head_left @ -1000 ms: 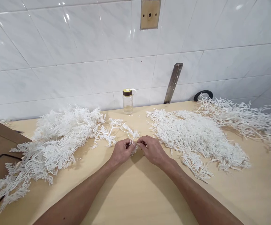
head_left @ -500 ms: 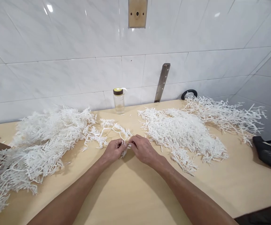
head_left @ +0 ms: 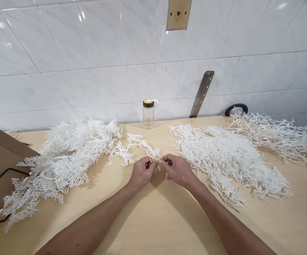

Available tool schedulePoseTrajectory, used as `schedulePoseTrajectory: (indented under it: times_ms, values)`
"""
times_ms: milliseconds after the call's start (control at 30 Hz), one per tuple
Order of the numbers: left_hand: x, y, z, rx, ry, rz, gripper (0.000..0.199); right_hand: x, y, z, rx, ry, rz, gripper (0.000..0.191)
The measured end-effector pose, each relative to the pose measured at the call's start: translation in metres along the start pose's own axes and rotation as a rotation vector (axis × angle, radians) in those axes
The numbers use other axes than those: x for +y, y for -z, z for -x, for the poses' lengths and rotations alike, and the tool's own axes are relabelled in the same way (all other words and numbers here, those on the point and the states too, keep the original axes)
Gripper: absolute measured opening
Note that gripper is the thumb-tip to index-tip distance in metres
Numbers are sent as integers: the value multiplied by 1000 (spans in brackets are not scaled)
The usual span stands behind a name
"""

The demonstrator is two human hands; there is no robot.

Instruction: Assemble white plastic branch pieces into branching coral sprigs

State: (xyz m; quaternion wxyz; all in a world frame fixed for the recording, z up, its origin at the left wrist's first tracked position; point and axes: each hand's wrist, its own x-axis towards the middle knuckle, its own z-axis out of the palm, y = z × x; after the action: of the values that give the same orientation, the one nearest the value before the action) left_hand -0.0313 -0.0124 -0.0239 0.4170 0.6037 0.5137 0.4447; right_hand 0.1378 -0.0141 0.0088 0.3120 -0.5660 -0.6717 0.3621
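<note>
A white plastic branch with feathery tips lies on the table, its near end pinched in my left hand. My right hand is closed at the fingertips on small white tips of the same branch, close against the left fingers. Exactly what sits between the right fingertips is partly hidden. To the left spreads a heap of leafy white branches. On the right is a pile of loose white tips, with bare white branches behind it.
A clear bottle with a dark and yellow lid stands near the tiled wall. Right of it a metal bracket leans on the tiles, then a black ring-shaped object. A brown cardboard box is at the left edge.
The view has turned left, so things sit further right and more of the box shows. Both hands stay together at the branch's near end, with the right fingers slightly shifted.
</note>
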Motion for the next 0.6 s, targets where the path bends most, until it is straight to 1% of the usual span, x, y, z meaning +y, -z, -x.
schedulePoseTrajectory:
  times_ms: [33,100,200,267,333,400,433,500,600]
  values:
    - [0,0,0,5,-1,-17,21,-2,-3,1,-30,-9,-25,23]
    - [1,0,0,-1,-2,-34,20,-2,-7,2,-33,-10,-44,21]
    - [2,1,-1,-20,-18,-38,23,1,-9,1,0,-15,-33,21]
    - [3,2,-1,-21,-34,-64,25,4,-9,0,33,24,19,20]
    - [2,2,-1,-35,-41,-91,27,7,-10,-2,97,119,140,19]
    - [0,3,-1,-72,-28,-76,28,12,-9,-6,207,210,302,20]
    - [-2,3,-1,-92,-15,-55,28,16,-7,-8,271,231,379,22]
    - [-4,3,-2,-109,20,-2,29,25,0,-13,382,210,483,23]
    - [-2,3,-3,-61,65,70,35,36,10,-17,444,171,468,14]
